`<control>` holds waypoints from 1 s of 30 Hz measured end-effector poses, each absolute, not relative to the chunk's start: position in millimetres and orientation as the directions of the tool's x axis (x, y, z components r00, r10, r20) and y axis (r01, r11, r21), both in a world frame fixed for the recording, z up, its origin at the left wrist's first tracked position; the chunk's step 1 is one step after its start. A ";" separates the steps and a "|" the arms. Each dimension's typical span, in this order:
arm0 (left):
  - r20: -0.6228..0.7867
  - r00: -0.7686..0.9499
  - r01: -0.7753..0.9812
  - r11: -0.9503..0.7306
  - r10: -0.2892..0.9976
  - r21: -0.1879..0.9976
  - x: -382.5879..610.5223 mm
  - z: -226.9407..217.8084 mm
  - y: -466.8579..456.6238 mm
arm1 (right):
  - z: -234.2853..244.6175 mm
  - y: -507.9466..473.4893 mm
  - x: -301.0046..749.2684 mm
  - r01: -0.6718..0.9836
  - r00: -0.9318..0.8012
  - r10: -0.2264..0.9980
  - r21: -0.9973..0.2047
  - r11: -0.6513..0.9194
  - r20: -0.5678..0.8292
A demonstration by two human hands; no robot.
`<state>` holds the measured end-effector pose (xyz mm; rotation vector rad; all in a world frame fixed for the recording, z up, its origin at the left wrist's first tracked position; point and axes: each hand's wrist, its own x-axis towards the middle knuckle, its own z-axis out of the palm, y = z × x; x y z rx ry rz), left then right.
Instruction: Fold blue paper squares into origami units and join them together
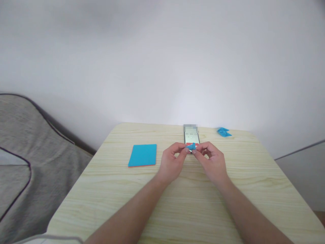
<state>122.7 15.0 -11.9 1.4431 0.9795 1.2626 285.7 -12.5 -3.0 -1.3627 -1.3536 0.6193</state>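
Between my two hands is a small piece of folded blue paper point(191, 146), held above the near end of a phone. My left hand point(173, 161) pinches its left side between thumb and fingers. On the right side, my right hand point(211, 161) grips it the same way, fingertips close to the left ones. The phone point(191, 137) lies on the table just beyond, its screen lit with timer digits; my fingers and the paper hide its lower part. Exact folds of the paper are too small to make out.
A square stack of paper point(143, 155), blue on top with a reddish edge, lies left of my hands. A folded blue paper piece point(223, 131) sits at the far right of the wooden table point(106, 189). Behind is a white wall; grey fabric point(50, 162) stands at left.
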 end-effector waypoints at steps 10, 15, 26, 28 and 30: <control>0.221 0.131 -0.054 -0.215 0.967 0.975 125.9 -14.6 16.1 | -10.4 -12.5 285.7 0.392 0.230 0.895 -0.878 0.275 0.382; 0.241 0.141 -0.039 -0.238 0.960 0.970 125.3 -19.1 17.5 | -12.1 -12.2 285.6 0.385 0.227 0.888 -0.874 0.296 0.401; 0.262 0.136 -0.026 -0.261 0.955 0.965 126.1 -25.8 21.0 | -11.4 -10.9 285.1 0.411 0.214 0.870 -0.849 0.332 0.444; 0.267 0.132 -0.018 -0.267 0.955 0.963 126.1 -26.7 21.9 | -11.9 -10.8 285.4 0.418 0.212 0.866 -0.843 0.340 0.454; 0.276 0.128 -0.009 -0.277 0.953 0.961 126.1 -26.7 22.5 | -12.4 -10.7 285.5 0.425 0.209 0.861 -0.836 0.347 0.463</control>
